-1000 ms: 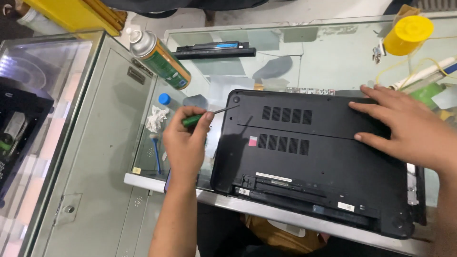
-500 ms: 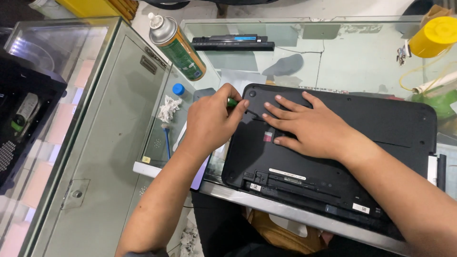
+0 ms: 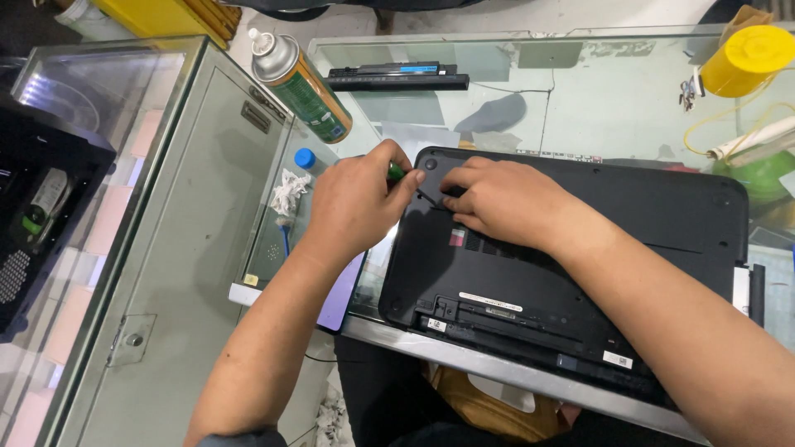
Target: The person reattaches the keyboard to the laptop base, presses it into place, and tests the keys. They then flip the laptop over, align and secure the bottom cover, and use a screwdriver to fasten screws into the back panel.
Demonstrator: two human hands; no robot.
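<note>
Now left hand [image 3: 356, 203] grips green screwdriver [image 3: 397, 171], tip at laptop's [image 3: 629, 248] far-left corner; right hand [image 3: 497, 199] pinches sth small beside it, can't tell what. Laptop lies underside-up on glass bench [image 3: 596, 116].

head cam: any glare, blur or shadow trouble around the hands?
Head view: sharp, no motion blur on left hand or right hand; soft reflections on the glass table, no blown-out glare; black laptop is dark, low in detail; the hands hide most of the screwdriver.
</note>
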